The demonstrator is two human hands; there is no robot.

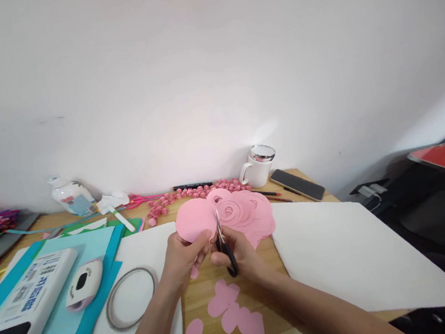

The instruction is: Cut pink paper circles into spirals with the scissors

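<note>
Pinched between the thumb and fingers of my left hand (188,256) is a round piece of pink paper (196,217), held up above the table. My right hand (238,253) grips a pair of scissors (228,257) with black handles, blades pointing up at the right edge of that paper. Behind my right hand lies a pile of pink paper circles (252,214), some cut into spirals. Small pink paper offcuts (233,313) are scattered on the wood below my hands. A row of rolled pink paper roses (197,192) runs along the wall.
White boards (336,245) lie on both sides. At left are a calculator-like white case (37,300), a small white device (84,284), a tape ring (114,316) and a white bottle (72,196). A mug (260,167) and phone (297,184) stand and lie at the back right.
</note>
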